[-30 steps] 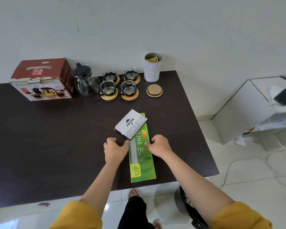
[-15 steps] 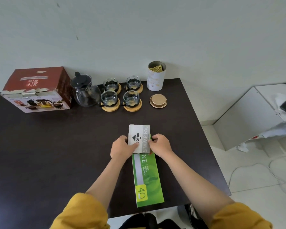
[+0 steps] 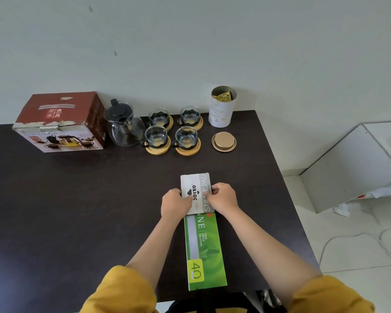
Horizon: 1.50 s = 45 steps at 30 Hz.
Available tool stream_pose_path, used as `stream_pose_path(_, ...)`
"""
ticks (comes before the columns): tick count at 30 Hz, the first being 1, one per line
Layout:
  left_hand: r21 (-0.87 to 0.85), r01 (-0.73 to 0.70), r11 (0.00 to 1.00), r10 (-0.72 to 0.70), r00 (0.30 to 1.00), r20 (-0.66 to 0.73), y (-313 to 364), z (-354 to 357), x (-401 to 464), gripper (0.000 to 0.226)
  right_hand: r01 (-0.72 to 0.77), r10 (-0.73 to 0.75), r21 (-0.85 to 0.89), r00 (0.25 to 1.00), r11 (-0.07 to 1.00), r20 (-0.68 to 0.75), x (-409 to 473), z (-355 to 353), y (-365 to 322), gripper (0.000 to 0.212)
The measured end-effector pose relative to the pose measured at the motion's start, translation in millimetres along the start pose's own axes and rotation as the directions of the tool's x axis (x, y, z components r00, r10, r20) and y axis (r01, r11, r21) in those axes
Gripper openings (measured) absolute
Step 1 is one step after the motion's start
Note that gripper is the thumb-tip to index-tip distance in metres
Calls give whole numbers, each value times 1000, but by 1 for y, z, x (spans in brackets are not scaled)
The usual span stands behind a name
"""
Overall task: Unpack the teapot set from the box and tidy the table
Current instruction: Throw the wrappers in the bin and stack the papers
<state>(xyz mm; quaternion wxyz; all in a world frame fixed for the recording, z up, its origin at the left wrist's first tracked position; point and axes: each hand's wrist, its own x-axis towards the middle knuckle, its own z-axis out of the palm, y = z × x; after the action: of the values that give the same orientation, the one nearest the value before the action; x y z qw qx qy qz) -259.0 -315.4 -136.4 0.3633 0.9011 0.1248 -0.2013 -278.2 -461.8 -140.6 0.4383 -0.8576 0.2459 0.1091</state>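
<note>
A grey stamp pad box (image 3: 195,184) lies on the far end of a long green box (image 3: 204,251) near the table's front edge. My left hand (image 3: 175,203) grips the pad's left side and my right hand (image 3: 222,198) grips its right side. At the back stand the red teapot set box (image 3: 61,122), a glass teapot (image 3: 123,126) with a black lid, and several glass cups (image 3: 186,136) on round wooden coasters.
A white tea canister (image 3: 221,107) stands open at the back right of the dark table (image 3: 77,199), its gold lid (image 3: 224,141) lying in front of it. A white cabinet (image 3: 357,163) and cables on the floor are to the right.
Both hands moved from the green box up to the stamp pad and took hold of it. The pad turned from a slant to square with the green box. The view tilted.
</note>
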Motion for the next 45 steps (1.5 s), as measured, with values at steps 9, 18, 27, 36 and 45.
stream_pose_path(9,-105,4,994,-5,1000,-11,-4,4,4,25,-215,199,194,975,957,100,8,1,-6,5)
stream_pose_path(18,-362,41,931,-46,999,-4,-14,7,0,14,-296,231,360,950,885,212,7,-11,-18,20)
stream_pose_path(27,-469,-9,883,-4,1000,-27,39,15,0,34,-213,155,427,974,879,168,24,-55,-7,18)
stream_pose_path(36,-414,-135,900,121,991,-59,147,57,31,27,-65,102,437,993,897,-62,77,-144,-4,17)
stream_pose_path(45,-310,-208,928,177,976,-125,238,80,104,15,-38,75,397,994,917,-77,187,-200,-21,18)
